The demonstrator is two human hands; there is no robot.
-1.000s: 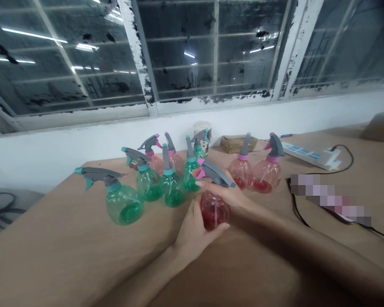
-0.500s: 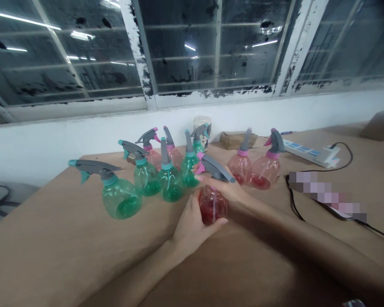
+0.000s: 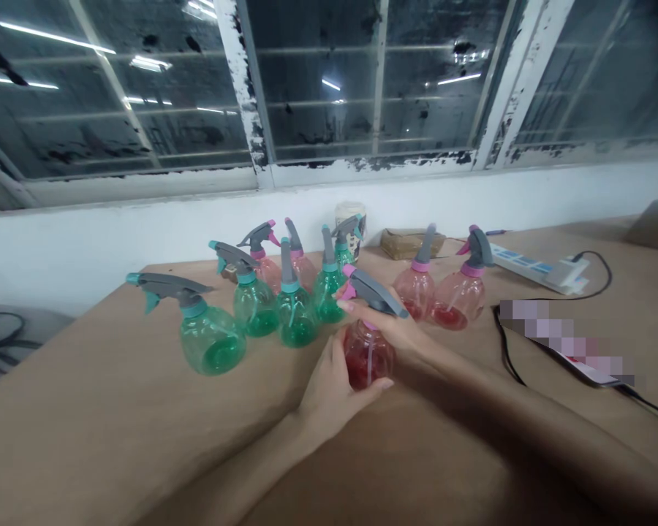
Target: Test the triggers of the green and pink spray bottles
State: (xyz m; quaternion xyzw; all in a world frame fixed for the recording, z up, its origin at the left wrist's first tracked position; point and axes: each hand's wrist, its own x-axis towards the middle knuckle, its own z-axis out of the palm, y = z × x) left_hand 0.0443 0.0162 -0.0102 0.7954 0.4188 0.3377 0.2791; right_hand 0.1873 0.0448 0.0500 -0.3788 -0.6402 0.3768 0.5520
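Note:
Between my hands a pink spray bottle [image 3: 368, 358] with red liquid stands upright, its grey nozzle head pointing left. My left hand [image 3: 332, 380] is wrapped round the bottle's body from the left and front. My right hand [image 3: 387, 321] grips it at the neck, just under the spray head; some of its fingers are hidden behind the bottle. To the left are several green spray bottles, the nearest green spray bottle [image 3: 213, 343] standing apart from the others. Two pink spray bottles, one of them the right-hand pink spray bottle [image 3: 458, 299], stand behind my right hand.
Against the wall lie a paper cup [image 3: 348, 212] and a brown packet [image 3: 411, 245]. On the right are a white power strip [image 3: 531, 269] with a black cable, a phone-like device [image 3: 586, 371], and a cardboard box [image 3: 655, 223]. More pink bottles stand at the back left.
The whole view has shifted slightly, so everything sits a little further right. Both hands keep their hold on the pink spray bottle, with no clear movement of it.

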